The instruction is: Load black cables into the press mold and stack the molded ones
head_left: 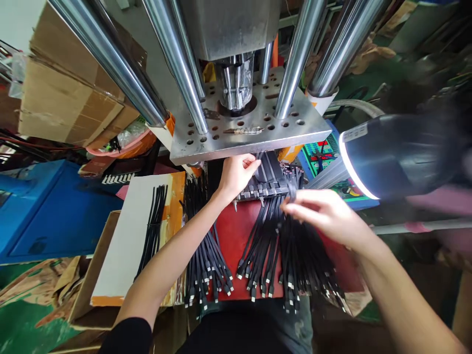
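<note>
Beneath the steel press plate, my left hand (238, 173) is closed in a pinch over a dark mould block (263, 189). A thin blurred item shows at its fingertips, too unclear to name. My right hand (326, 214) is also closed, at the block's right end, with its thumb and fingers pinching a motion-smeared black cable (291, 191). From the block's front edge several black USB cables (263, 255) hang over a red surface (236, 223), their silver plugs toward me. More black cables (208, 263) lie in a bunch to the left.
The steel press plate (254, 140) and its upright rods (180, 69) stand close above my hands. A lit lamp (387, 157) sits at the right, before a green control panel (348, 189). Left, a tied cable bundle (152, 231) rests on a white board (125, 236).
</note>
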